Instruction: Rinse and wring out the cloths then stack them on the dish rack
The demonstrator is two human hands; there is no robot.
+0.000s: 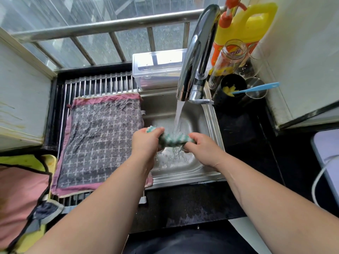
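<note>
both hands are closed tight on the green & white cloth (174, 139), left hand (146, 142) on one end, right hand (201, 145) on the other, holding it bunched under the running tap (194, 57) over the sink (159, 107). looks soft, floppy & heavy w/ water, prob slippery, so gripping the ends & twisting opposite ways seems best; a grey checked towel (102, 138) lies flat on the dish rack (99, 83) alongside. the jar (229, 57) label by the yellow bottle (253, 24) is too blurred to read.

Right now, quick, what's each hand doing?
Left hand: grips one end of the green-and-white cloth.
Right hand: grips the cloth's other end.
</note>
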